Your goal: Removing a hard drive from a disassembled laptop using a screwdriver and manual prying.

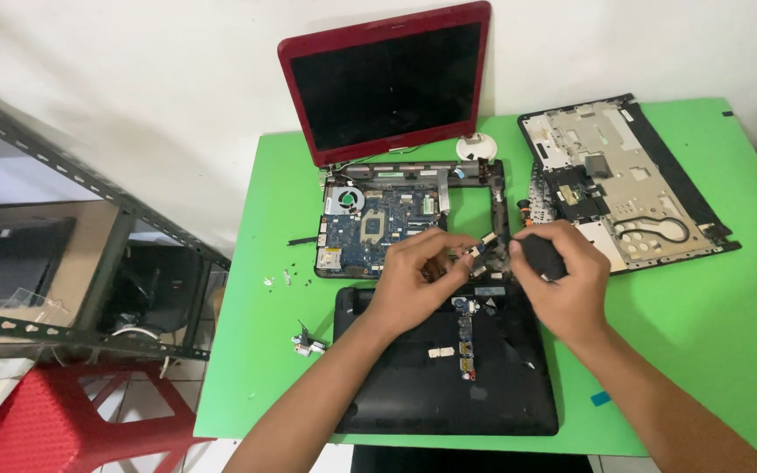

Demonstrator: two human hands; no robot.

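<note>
A red laptop (387, 83) stands open on the green table (703, 298), its base stripped to show a blue motherboard (378, 219) with a fan. My left hand (418, 280) pinches a small part at the front right corner of that base. My right hand (562, 280) is shut on a black screwdriver handle (542, 254), its tip pointing at the same corner. Both hands hover over a black bottom cover (449, 377) lying near the table's front edge.
A removed palm-rest frame (624, 180) lies upside down at the right. A white round part (477, 146) sits behind the base. Small screws (278, 278) and a hinge bracket (307, 343) lie at the left. A metal shelf rack (89, 263) and red stool (54, 420) stand left of the table.
</note>
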